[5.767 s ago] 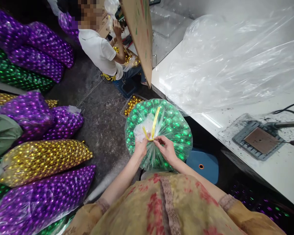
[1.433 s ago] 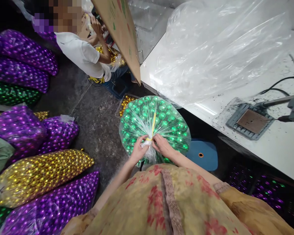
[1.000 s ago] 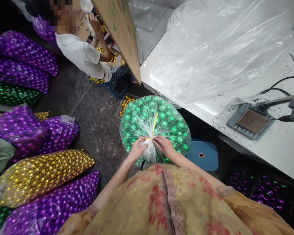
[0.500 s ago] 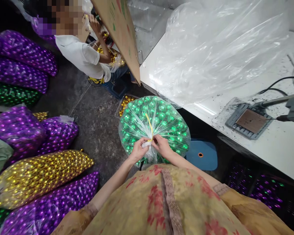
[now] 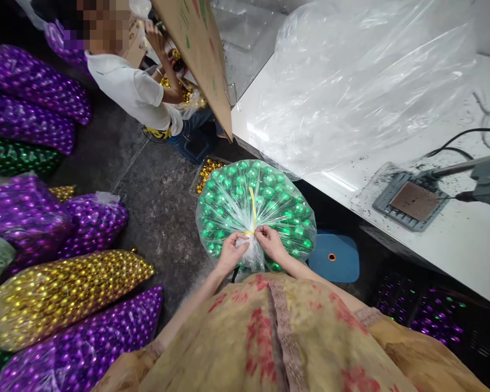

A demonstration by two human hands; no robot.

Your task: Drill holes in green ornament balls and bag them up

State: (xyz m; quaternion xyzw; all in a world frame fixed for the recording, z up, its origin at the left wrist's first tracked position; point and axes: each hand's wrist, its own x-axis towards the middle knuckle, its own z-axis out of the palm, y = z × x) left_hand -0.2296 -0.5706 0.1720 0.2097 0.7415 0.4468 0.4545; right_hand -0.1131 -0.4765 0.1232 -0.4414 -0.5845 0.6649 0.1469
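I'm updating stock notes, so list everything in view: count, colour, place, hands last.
Central bag: one, green balls inside, centre
Yellow tie: one, yellow, at bag's neck
Purple bags: at least five, purple, left
Gold bags: two, gold, left
Green bags: two, green, left
Gold balls: many, gold, beyond central bag
Stool: one, blue, right of bag
Table: one, white, right
Plastic sheeting: heap, clear, on table
Tool base: one, grey, on table
Cardboard: one sheet, brown, top centre
Co-worker: one, white shirt, upper left
Shiny balls: many, purple and green, lower right
Garment: one, yellow and red, bottom
Left hand, right hand: one each, bare, at tie
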